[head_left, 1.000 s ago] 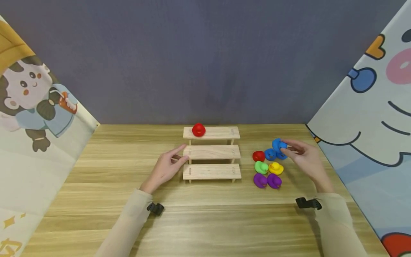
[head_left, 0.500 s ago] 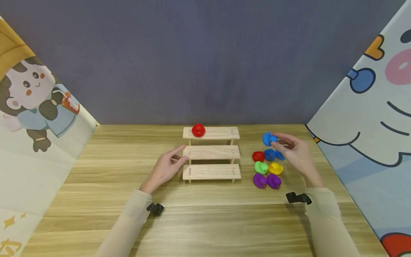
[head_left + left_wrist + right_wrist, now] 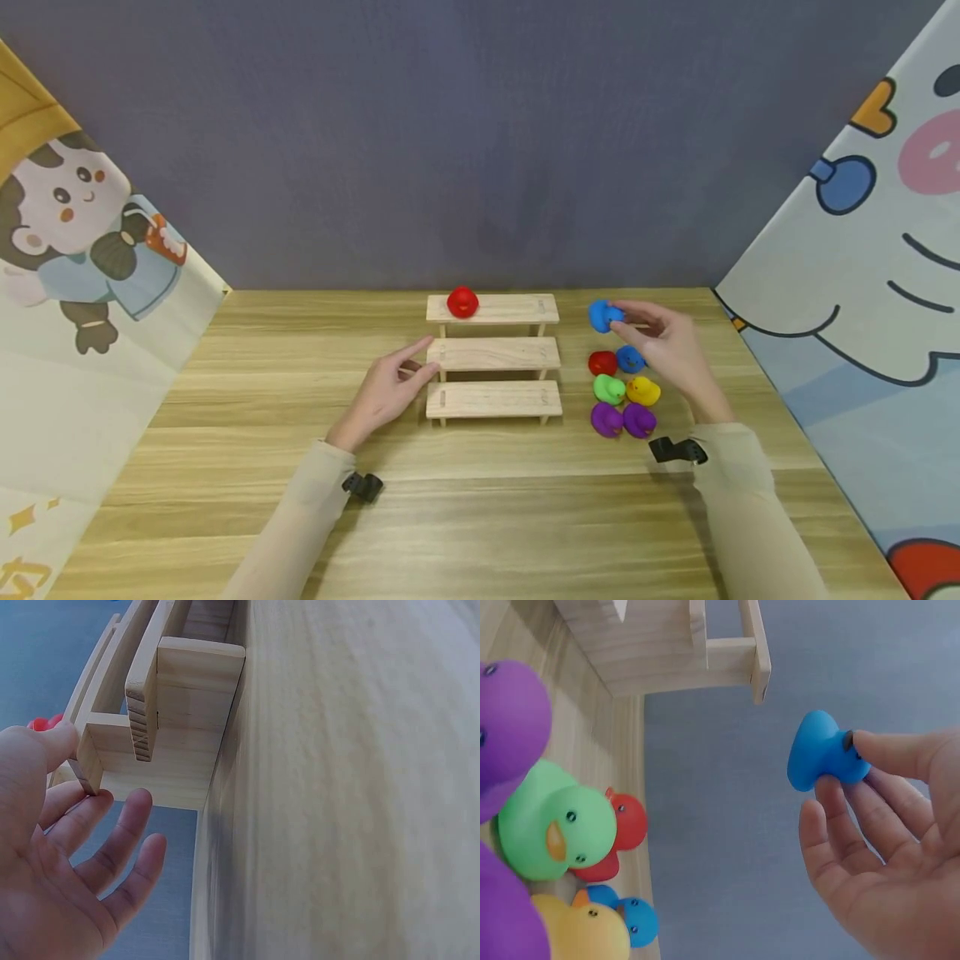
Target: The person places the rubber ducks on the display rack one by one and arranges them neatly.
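My right hand (image 3: 671, 346) pinches a blue rubber duck (image 3: 603, 317) between thumb and fingers, held up off the table. In the right wrist view the duck (image 3: 817, 754) is tipped sideways, thumb at its head. My left hand (image 3: 384, 392) grips the left end of the middle step of a three-step wooden stand (image 3: 495, 354); the left wrist view shows the thumb (image 3: 61, 742) on one side of the board and fingertips against the other. A red duck (image 3: 462, 302) sits on the top step, left of its middle.
Right of the stand, more ducks stand on the table: red (image 3: 602, 363), blue (image 3: 630, 359), green (image 3: 609, 389), yellow (image 3: 643, 391) and two purple (image 3: 607, 420). A grey-blue wall (image 3: 480, 150) rises behind the table, with printed panels at both sides.
My right hand has lifted the blue duck from the group and carried it left and toward the back, nearer the stand. The left hand has stayed at the middle step.
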A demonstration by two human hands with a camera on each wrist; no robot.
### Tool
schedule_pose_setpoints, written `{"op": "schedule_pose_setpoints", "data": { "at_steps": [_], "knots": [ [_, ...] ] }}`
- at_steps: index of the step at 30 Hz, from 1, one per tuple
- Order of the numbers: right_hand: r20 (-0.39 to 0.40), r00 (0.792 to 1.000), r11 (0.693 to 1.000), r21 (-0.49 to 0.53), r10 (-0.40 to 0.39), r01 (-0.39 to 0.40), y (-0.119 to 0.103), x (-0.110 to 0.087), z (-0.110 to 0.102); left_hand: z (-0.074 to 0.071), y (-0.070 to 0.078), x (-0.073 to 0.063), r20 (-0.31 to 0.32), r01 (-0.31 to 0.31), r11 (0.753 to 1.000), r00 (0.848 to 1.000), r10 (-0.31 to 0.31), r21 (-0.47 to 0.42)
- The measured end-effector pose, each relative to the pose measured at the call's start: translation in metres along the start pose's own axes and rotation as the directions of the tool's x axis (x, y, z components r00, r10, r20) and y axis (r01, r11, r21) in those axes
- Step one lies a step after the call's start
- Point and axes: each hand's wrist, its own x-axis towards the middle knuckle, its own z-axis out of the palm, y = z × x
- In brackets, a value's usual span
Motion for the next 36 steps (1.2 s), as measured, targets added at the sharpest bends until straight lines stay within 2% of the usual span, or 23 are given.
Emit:
{"op": "schedule_pose_setpoints", "data": {
  "at_steps": [8, 12, 20, 30, 36],
  "knots": [
    [0.062, 0.996, 0.998, 0.038, 0.057, -0.059, -0.015, 0.007, 0.006, 0.0, 0.0, 0.0, 0.006, -0.005, 1.0, 1.0, 0.005, -0.004],
    [0.088, 0.994, 0.995, 0.069, 0.061, -0.067, -0.018, 0.011, 0.011, 0.001, -0.001, 0.001, 0.009, -0.007, 1.0, 1.0, 0.007, -0.007],
    [0.083, 0.996, 0.995, 0.098, -0.013, 0.005, -0.025, 0.019, 0.022, 0.0, -0.001, 0.002, -0.002, -0.027, 1.0, 1.0, 0.027, -0.004],
    [0.136, 0.991, 0.993, 0.117, -0.003, -0.013, -0.039, 0.029, 0.036, 0.0, 0.0, 0.001, 0.01, -0.019, 1.0, 1.0, 0.019, -0.012],
    [0.162, 0.986, 0.988, 0.156, -0.036, 0.01, -0.046, 0.038, 0.045, -0.002, 0.0, 0.001, 0.016, -0.012, 1.0, 1.0, 0.012, -0.018]
  ]
}}
